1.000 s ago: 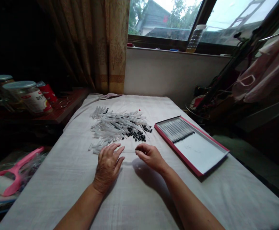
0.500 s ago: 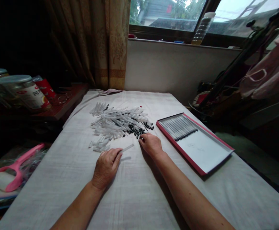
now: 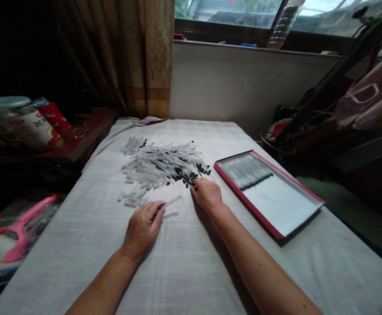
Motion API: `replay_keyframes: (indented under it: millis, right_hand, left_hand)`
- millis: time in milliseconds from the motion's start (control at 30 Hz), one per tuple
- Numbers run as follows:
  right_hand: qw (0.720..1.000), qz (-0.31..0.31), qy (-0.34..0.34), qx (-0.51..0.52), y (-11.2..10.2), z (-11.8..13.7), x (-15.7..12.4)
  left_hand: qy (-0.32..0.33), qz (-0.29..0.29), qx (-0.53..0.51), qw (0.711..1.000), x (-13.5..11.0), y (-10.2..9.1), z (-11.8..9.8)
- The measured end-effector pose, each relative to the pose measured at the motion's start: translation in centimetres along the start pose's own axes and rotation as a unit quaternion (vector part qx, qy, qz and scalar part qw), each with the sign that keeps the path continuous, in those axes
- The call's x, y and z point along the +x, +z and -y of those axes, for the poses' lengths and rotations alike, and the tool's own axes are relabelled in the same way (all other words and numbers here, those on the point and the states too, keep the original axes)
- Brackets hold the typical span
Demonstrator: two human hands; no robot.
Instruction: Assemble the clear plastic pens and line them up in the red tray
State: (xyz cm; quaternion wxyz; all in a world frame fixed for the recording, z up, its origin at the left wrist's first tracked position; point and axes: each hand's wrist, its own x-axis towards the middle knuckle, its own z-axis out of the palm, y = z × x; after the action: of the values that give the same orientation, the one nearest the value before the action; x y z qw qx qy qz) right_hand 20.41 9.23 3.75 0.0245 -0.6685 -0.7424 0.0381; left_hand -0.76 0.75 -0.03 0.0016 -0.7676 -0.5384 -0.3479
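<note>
Tabletop spreads beneath and around the left hand and the right hand, dressed in a pale cloth with faint checks and soft creases. Well beyond both hands rise an off-white wall, a dark-framed window and a brown patterned curtain in deep folds; far off to the left hand's left, a reddish-brown side table bears lidded jars. The left hand pinches a slender translucent tube between thumb and fingers, its free end pointing toward the right hand. The right hand, fingers curled, has its fingertips at the near edge of stubby black caps; whether it grips one, I cannot tell. Ahead of the left hand, smooth clear tubes lie criss-crossed in a loose heap. To the right hand's right sits a shallow, red-sided box, white-floored, with a neat row of black-ended tubes across its far part.
</note>
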Motion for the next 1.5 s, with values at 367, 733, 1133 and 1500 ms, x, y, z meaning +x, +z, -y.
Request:
replay_keyframes:
  millis: [367,733,1133,1500]
  right_hand:
    - [0.997,-0.037,0.015,0.064,-0.1,-0.6,-0.1]
    - [0.683,-0.212,0.160,0.680,0.3,-4.9,-2.0]
    - [0.572,-0.198,0.125,0.786,-1.7,-2.8,-3.1]
    - [0.601,-0.209,0.123,0.762,-1.5,-3.0,-3.1]
  left_hand:
    - [-0.013,0.004,-0.025,1.000,0.2,-0.1,0.0]
    - [-0.028,-0.001,-0.049,0.998,0.3,-0.2,0.0]
    - [-0.037,-0.002,-0.060,0.997,0.2,-0.3,-0.1]
    - [-0.021,-0.003,-0.050,0.999,0.3,-0.5,-0.3]
